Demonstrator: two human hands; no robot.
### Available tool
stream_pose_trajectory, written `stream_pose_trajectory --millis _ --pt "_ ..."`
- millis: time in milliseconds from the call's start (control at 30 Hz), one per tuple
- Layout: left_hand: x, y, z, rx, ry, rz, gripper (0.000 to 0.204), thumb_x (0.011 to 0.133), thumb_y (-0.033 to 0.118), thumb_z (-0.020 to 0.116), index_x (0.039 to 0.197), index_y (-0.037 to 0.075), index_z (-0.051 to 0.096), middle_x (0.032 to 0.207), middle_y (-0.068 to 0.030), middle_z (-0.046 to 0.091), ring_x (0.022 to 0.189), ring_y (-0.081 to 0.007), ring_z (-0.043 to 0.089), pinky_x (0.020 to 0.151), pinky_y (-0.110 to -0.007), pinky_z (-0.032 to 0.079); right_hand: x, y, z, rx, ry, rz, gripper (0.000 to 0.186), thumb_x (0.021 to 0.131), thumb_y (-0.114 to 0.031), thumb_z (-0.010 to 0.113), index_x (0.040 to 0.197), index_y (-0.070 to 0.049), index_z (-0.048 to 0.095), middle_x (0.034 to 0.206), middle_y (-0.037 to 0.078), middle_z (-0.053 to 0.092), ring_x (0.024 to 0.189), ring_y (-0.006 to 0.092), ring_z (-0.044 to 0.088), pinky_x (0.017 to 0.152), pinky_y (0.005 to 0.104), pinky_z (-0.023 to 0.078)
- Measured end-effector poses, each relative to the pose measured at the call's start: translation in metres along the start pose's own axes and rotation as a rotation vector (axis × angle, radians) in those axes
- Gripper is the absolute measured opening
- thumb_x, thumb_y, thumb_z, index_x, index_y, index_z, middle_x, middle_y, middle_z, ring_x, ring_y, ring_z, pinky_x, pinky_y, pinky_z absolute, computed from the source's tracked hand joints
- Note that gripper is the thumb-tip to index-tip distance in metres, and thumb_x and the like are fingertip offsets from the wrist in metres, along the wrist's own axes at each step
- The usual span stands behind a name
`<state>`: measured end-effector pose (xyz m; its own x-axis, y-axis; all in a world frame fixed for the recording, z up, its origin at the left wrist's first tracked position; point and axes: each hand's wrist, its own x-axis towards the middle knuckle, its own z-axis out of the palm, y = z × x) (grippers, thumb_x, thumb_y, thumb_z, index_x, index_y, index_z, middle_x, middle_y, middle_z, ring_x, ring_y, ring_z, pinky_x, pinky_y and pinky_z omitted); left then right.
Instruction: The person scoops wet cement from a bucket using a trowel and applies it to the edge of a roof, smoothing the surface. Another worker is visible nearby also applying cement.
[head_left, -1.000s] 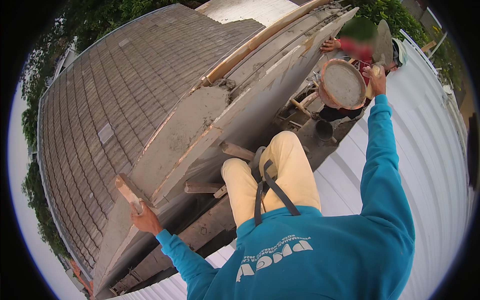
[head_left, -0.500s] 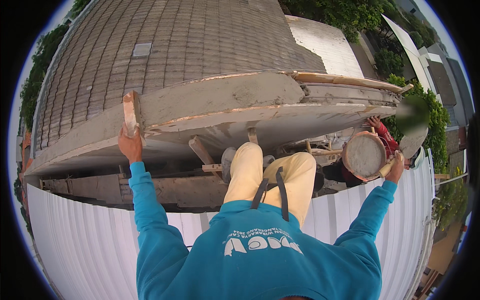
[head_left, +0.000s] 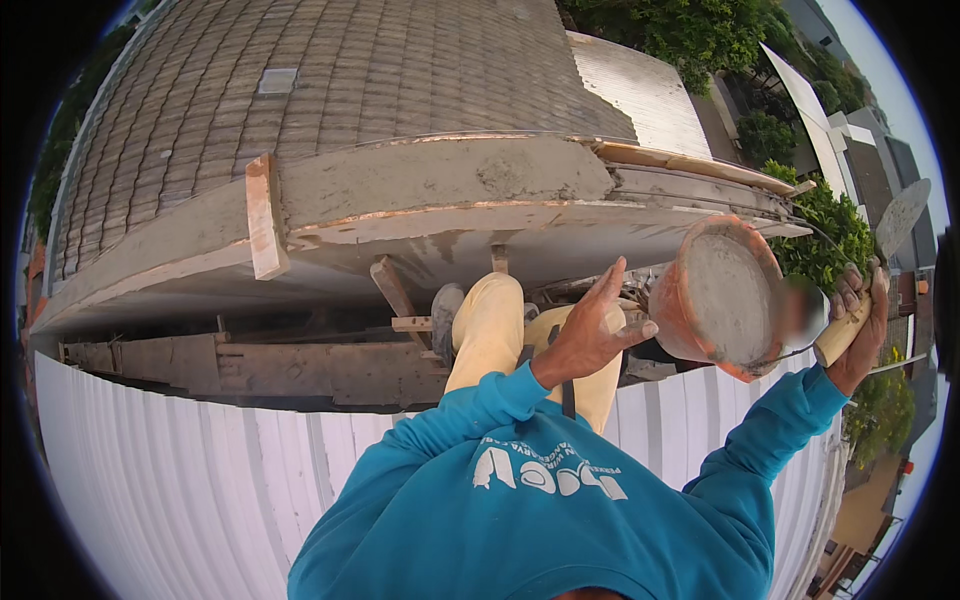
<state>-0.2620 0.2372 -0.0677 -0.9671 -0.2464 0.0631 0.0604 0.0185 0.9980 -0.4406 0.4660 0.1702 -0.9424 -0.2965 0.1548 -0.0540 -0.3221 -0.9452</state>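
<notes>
My left hand [head_left: 592,335] is open, its fingers spread, over my knees and beside an orange bucket [head_left: 678,305]. Grey wet mortar [head_left: 735,300] fills the bucket, which tilts toward me. In my right hand [head_left: 862,335] is a trowel [head_left: 903,218], gripped by its wooden handle, with its grey-smeared blade raised past the bucket's far right side. A wooden block [head_left: 264,215] lies across the edge of the mortar-topped concrete ledge [head_left: 420,180], with no hand on it. Behind the bucket a co-worker is mostly hidden; what supports the bucket cannot be seen.
Beyond the ledge slopes a tiled roof [head_left: 400,80]. White corrugated sheeting [head_left: 180,460] lies on my near side. Wooden props [head_left: 393,288] and boards [head_left: 300,370] stand in the dark gap below the ledge. Trees [head_left: 665,45] and buildings are at the right.
My left hand has let go of the wooden block and moved right toward the bucket. The bucket has come up closer. My right hand has moved right and outward with the trowel.
</notes>
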Motion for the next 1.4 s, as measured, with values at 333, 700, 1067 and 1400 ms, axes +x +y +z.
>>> stream_pose_trajectory --millis 333,700,1067,1400 --pt "0.04 0.067 -0.056 -0.379 0.266 0.205 0.116 0.074 0.048 0.087 0.152 -0.003 0.018 0.141 -0.0247 0.04 0.134 -0.0361 0.046 0.109 -0.047 0.045 0.041 0.018 0.164 0.127 -0.467 -0.042 0.032 0.102 -0.018 0.053 0.127 0.0 0.046 0.094 0.012 0.05 0.069 0.0092 0.054 0.052 0.0228 0.053" --pt "0.052 0.026 -0.177 -0.322 0.514 0.182 0.095 0.079 0.056 0.081 0.141 -0.005 0.043 0.13 -0.0196 0.055 0.121 -0.0265 0.055 0.101 -0.039 0.048 0.064 0.096 0.298 0.007 -0.4 0.037 0.021 0.095 -0.019 0.063 0.107 -0.004 0.054 0.082 0.007 0.058 0.058 0.0142 0.059 0.05 0.0302 0.053" --pt "0.047 -0.007 -0.208 -0.36 0.543 0.17 0.097 0.084 0.056 0.076 0.147 -0.005 0.036 0.136 -0.0155 0.053 0.123 -0.0261 0.054 0.104 -0.041 0.045 0.058 0.146 0.325 -0.084 -0.581 -0.029 0.046 0.092 -0.02 0.065 0.124 0.008 0.046 0.08 0.012 0.064 0.068 0.016 0.066 0.057 0.0311 0.055" --pt "0.039 0.031 -0.156 0.098 0.965 0.041 0.104 0.083 0.036 0.081 0.156 -0.005 0.019 0.156 -0.023 0.034 0.134 -0.0264 0.05 0.101 -0.042 0.048 0.041 0.185 0.342 -0.319 -0.495 -0.235 0.044 0.078 -0.021 0.066 0.103 0.012 0.053 0.097 0.034 0.064 0.095 0.0472 0.065 0.084 0.0499 0.052"
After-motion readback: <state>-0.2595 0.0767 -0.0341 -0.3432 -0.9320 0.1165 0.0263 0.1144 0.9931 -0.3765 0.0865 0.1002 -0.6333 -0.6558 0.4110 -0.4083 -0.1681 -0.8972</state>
